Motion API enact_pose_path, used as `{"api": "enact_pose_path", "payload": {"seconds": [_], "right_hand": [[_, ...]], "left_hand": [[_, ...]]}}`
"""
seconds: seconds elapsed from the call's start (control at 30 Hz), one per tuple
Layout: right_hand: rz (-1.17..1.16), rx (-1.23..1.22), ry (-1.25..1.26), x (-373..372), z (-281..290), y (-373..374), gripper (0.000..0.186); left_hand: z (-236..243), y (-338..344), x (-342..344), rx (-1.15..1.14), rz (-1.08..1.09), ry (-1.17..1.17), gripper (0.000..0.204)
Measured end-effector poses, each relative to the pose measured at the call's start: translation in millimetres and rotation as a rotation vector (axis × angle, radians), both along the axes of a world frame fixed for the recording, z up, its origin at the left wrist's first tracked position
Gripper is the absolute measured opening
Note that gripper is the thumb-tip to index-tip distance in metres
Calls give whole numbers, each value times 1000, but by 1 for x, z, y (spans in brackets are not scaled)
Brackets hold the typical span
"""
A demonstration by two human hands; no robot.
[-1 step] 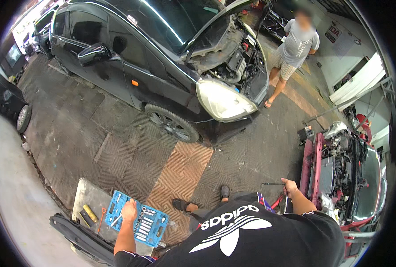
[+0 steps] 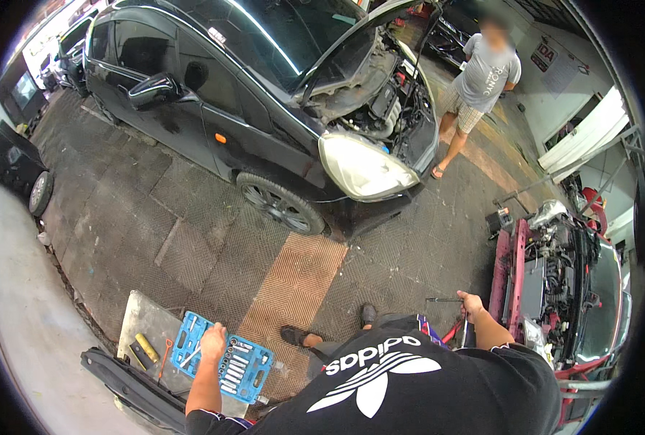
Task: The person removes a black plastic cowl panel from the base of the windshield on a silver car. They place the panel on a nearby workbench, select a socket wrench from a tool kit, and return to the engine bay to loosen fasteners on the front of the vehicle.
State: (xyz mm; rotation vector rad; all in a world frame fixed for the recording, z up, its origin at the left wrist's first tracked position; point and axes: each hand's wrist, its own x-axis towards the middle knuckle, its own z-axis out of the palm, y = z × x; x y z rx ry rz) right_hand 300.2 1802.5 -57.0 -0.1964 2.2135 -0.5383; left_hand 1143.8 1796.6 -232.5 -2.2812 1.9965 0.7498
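Observation:
An open blue socket set case [image 2: 253, 392] holds rows of silver sockets [image 2: 237, 368]. My left hand [image 2: 212, 342] is over its left half, fingers curled downward and partly hidden. From under that hand a silver tool handle [image 2: 189, 359] slants toward the lower left; what the fingertips grip does not show. Off to the right, my right hand [image 2: 472, 304] is closed round a long thin metal tool [image 2: 446, 299], whose dark rod points left. A silver shaft [image 2: 469, 333] shows below the same fist.
The case rests on a grey board [image 2: 135, 319] with a yellow cylinder [image 2: 147, 348] and an orange-handled tool [image 2: 166, 359]. A black car [image 2: 264, 130] with raised hood stands ahead. A person [image 2: 488, 72] stands beyond it. At right is a red car [image 2: 514, 275] with its front stripped.

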Motion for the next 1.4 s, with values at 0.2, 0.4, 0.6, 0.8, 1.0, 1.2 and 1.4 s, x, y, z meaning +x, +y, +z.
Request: {"api": "enact_pose_path", "payload": {"seconds": [0.2,0.4,0.6,0.8,1.0,1.2,1.4], "right_hand": [[8,-102,-132,-63,-64,-55,31],[-18,-167,-225,-138,-107,-83,25],[-165,-169,-275,-231,-131,-89,26],[-411,-271,-300,-303,-164,-78,26],[-558,-208,-253,-333,-197,-90,30],[-270,-147,-37,-380,-183,-112,33],[-689,-118,-207,-460,-134,-177,23]], "left_hand": [[47,-62,-177,110,-189,123,44],[132,-128,-467,37,-316,310,35],[207,-220,-639,-335,-32,794,26],[223,-330,-697,-77,449,1425,35],[152,-419,-770,302,972,1814,36],[64,-544,-861,648,1152,1851,43],[-20,-691,-947,704,1151,1834,50]]}}
